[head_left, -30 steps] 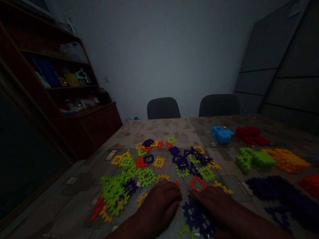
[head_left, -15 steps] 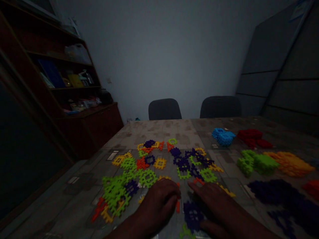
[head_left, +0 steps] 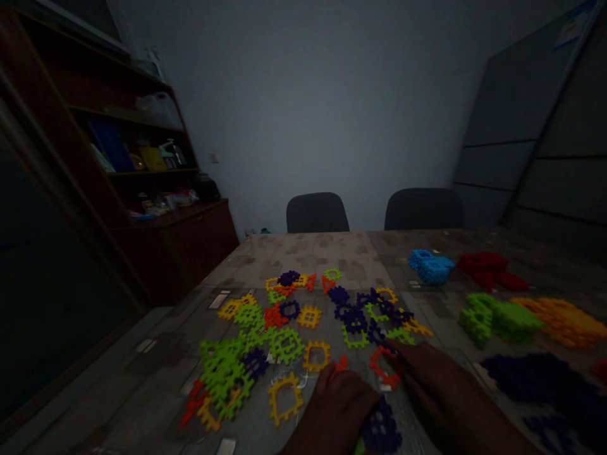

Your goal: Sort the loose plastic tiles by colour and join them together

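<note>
Your left hand is at the near middle of the table, fingers curled down beside a purple piece on its right and a small orange piece just beyond; I cannot tell whether it grips anything. Your right hand stretches its fingers leftward beside the orange frame, its grip likewise unclear, while a yellow frame lies left of both hands.

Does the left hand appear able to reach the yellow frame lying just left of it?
Probably yes: the left hand is close to the yellow frame, and only tabletop shows between them.
</note>
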Demonstrator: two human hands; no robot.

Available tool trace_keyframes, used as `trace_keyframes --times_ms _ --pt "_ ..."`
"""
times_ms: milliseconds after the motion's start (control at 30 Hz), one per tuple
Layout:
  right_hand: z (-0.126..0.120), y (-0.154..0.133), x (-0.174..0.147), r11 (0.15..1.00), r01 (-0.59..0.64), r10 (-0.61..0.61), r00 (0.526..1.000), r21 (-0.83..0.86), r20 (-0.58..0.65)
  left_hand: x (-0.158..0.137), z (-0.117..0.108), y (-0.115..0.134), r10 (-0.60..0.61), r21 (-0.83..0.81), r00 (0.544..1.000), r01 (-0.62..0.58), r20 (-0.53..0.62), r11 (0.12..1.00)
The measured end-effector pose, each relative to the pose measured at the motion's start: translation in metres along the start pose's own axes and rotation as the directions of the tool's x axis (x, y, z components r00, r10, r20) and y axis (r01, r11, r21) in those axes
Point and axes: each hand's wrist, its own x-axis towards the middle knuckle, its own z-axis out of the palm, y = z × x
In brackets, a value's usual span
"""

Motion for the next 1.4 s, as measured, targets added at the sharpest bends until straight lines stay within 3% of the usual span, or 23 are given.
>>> trace_keyframes --times_ms 267,567,767,967,1100,1267,1400 --pt "0.014 0.014 -0.007 0.996 -0.059 0.054 0.995 0.064 0.08 0.002 -0.013 0.001 -0.027 -0.019 0.999 0.028 0.037 0.999" --pt "0.017 0.014 -0.005 0.996 -0.039 0.032 0.996 0.08 0.08 0.015 -0.002 0.0 -0.113 0.029 0.994 0.113 0.01 0.993" --pt "0.016 0.016 -0.003 0.997 -0.047 0.04 0.992 0.054 0.117 0.032 -0.019 0.019 -0.219 0.099 0.967 0.207 0.13 0.973" --pt "0.011 0.011 0.002 0.998 -0.055 0.048 0.989 0.043 0.143 0.025 -0.038 0.021 -0.269 0.182 0.96 0.252 0.075 0.95" --pt "0.015 0.014 0.002 0.998 -0.043 0.036 0.991 0.055 0.129 0.016 -0.041 0.017 -0.298 0.161 0.954 0.288 0.041 0.944" --pt "0.006 0.018 0.005 0.993 -0.089 0.081 0.992 0.079 0.096 0.01 -0.029 0.01 -0.244 0.106 0.968 0.237 0.058 0.966" --pt "-0.024 0.021 0.008 0.994 -0.103 0.107 0.989 0.046 -0.097 0.005 -0.026 0.004 -0.21 0.04 0.977 0.209 0.021 0.977"
